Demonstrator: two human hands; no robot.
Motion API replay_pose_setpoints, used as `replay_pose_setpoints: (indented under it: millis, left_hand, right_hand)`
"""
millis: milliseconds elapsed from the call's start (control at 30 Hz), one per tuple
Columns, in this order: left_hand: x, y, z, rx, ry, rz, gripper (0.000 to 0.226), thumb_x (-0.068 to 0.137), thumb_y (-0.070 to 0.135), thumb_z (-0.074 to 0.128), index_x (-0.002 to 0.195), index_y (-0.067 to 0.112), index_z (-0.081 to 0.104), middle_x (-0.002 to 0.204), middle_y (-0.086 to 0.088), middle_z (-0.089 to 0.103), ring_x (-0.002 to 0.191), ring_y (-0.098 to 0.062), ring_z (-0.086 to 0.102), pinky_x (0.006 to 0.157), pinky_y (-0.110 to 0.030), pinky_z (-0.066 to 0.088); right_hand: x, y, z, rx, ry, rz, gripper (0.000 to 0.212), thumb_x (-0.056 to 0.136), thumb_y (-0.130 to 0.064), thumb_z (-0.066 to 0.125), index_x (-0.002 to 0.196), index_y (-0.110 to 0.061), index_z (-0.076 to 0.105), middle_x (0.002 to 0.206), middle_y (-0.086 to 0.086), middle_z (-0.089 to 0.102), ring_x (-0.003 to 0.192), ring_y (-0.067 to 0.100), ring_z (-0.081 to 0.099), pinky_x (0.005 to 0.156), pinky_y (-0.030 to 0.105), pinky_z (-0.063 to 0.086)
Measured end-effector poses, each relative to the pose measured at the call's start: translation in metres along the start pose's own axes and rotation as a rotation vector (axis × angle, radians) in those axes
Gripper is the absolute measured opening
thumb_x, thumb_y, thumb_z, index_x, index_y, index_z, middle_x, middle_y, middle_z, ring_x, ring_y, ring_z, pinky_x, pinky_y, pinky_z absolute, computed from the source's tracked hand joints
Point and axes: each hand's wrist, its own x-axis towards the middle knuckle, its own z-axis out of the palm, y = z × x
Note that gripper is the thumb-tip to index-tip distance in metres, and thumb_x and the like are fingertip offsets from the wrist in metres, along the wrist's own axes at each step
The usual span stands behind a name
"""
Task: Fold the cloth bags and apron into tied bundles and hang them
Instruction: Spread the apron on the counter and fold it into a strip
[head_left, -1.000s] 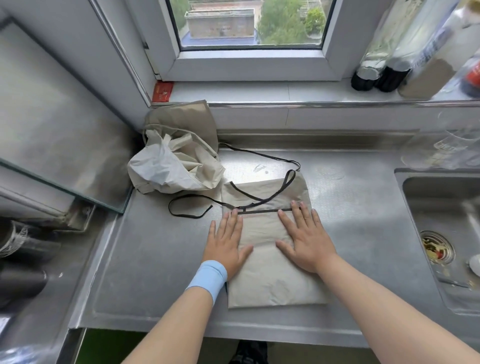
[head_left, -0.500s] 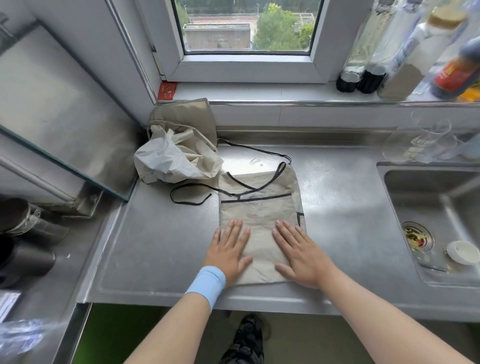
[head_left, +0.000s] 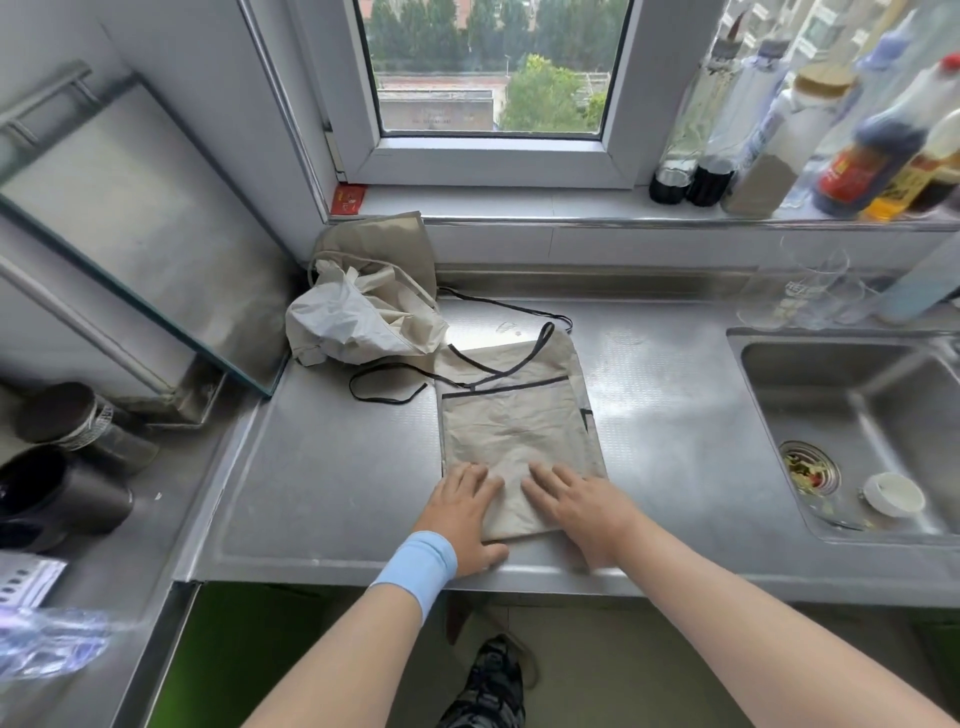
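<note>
A beige apron (head_left: 514, 415) with black trim lies folded into a narrow rectangle on the steel counter (head_left: 322, 467). Its black straps (head_left: 389, 382) trail to the left and back. My left hand (head_left: 460, 512), with a blue wristband, lies flat on the apron's near left corner. My right hand (head_left: 582, 506) presses flat on the near right part. Both hands have straight fingers. A crumpled heap of beige and white cloth bags (head_left: 363, 317) sits in the back left corner.
A sink (head_left: 852, 431) with a strainer and a small white cup lies to the right. Bottles (head_left: 779, 145) line the window sill and glasses stand behind the sink. Dark jars (head_left: 62, 467) and a slanted glass panel (head_left: 130, 234) are on the left.
Both hands have slid toward me along the apron, from its middle to its near end. The view has pulled back and tilted up.
</note>
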Motion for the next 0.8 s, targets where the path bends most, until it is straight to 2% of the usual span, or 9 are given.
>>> replay_pose_setpoints:
  millis: [67,133,200,300,400,467,533,633,800]
  left_hand:
    - [-0.004,0.001,-0.003,-0.050,-0.054,-0.014,0.088,0.077,0.056,0.058,0.149,0.028,0.016,0.159,0.002,0.009,0.148,-0.023,0.003,0.120,-0.036,0.005]
    - [-0.008,0.002,-0.006,-0.073,-0.093,-0.024,0.088,0.080,0.052,0.060,0.150,0.030,0.013,0.161,0.004,0.003,0.149,-0.020,-0.001,0.120,-0.037,0.004]
    - [-0.013,0.003,-0.012,-0.058,-0.111,-0.032,0.086,0.082,0.050,0.062,0.150,0.031,0.013,0.162,0.005,0.004,0.149,-0.020,0.001,0.120,-0.037,0.005]
    - [-0.019,0.002,-0.017,-0.065,-0.127,-0.030,0.065,0.086,0.038,0.060,0.145,0.032,0.033,0.157,0.005,0.024,0.145,-0.024,0.021,0.119,-0.037,0.014]
    - [-0.020,0.004,-0.033,-0.246,-0.088,-0.125,0.018,0.091,0.022,0.051,0.097,0.029,0.066,0.106,0.002,0.066,0.100,-0.025,0.058,0.087,-0.028,0.045]
    - [-0.018,0.003,-0.050,-0.413,-0.144,-0.174,0.024,0.092,0.026,0.052,0.072,0.027,0.065,0.073,0.002,0.061,0.072,-0.020,0.056,0.066,-0.025,0.043]
    - [-0.016,-0.003,-0.064,-0.530,-0.190,-0.176,0.032,0.090,0.034,0.057,0.058,0.030,0.060,0.057,0.006,0.050,0.058,-0.014,0.045,0.058,-0.023,0.036]
    - [-0.012,-0.019,-0.075,-0.716,-0.169,-0.207,0.016,0.086,0.033,0.065,0.072,0.032,0.072,0.059,0.008,0.053,0.059,-0.012,0.046,0.060,-0.022,0.037]
    - [0.003,-0.034,-0.071,-1.023,-0.001,-0.361,0.007,0.084,0.027,0.071,0.090,0.023,0.075,0.076,0.004,0.064,0.073,-0.010,0.056,0.066,-0.016,0.041]
  right_hand:
    - [-0.001,-0.006,0.000,0.027,-0.008,0.086,0.096,0.085,-0.027,0.065,0.156,-0.008,0.003,0.163,0.013,0.005,0.146,0.030,0.018,0.104,0.043,0.044]
    - [-0.002,-0.009,0.001,0.092,0.008,0.150,0.069,0.091,-0.014,0.055,0.152,-0.006,0.024,0.159,0.012,0.025,0.142,0.029,0.032,0.103,0.041,0.046]
    - [-0.006,-0.008,-0.003,0.130,0.054,0.197,0.043,0.088,-0.003,0.047,0.130,-0.013,0.054,0.136,0.007,0.054,0.120,0.028,0.056,0.087,0.039,0.054]
    - [-0.014,-0.001,-0.012,0.272,0.084,0.258,0.037,0.085,-0.008,0.047,0.112,-0.025,0.066,0.108,0.002,0.069,0.099,0.028,0.065,0.077,0.033,0.051]
    - [-0.026,0.004,-0.034,0.456,0.182,0.283,0.024,0.083,-0.021,0.050,0.096,-0.027,0.069,0.092,-0.003,0.070,0.089,0.024,0.062,0.071,0.029,0.047]
    - [-0.037,0.009,-0.051,0.605,0.182,0.285,0.016,0.082,-0.031,0.054,0.091,-0.026,0.066,0.082,-0.009,0.064,0.079,0.018,0.056,0.066,0.028,0.041]
    - [-0.046,0.017,-0.066,0.686,0.011,0.260,0.014,0.077,-0.034,0.060,0.088,-0.025,0.063,0.078,-0.010,0.059,0.076,0.016,0.055,0.063,0.028,0.039]
    - [-0.048,0.035,-0.074,0.736,-0.153,0.267,0.003,0.069,-0.021,0.059,0.069,-0.021,0.056,0.066,-0.004,0.058,0.067,0.017,0.058,0.055,0.026,0.041]
    - [-0.031,0.060,-0.073,1.096,0.082,0.443,0.014,0.070,-0.019,0.060,0.060,-0.019,0.051,0.057,-0.005,0.048,0.053,0.015,0.046,0.049,0.023,0.036]
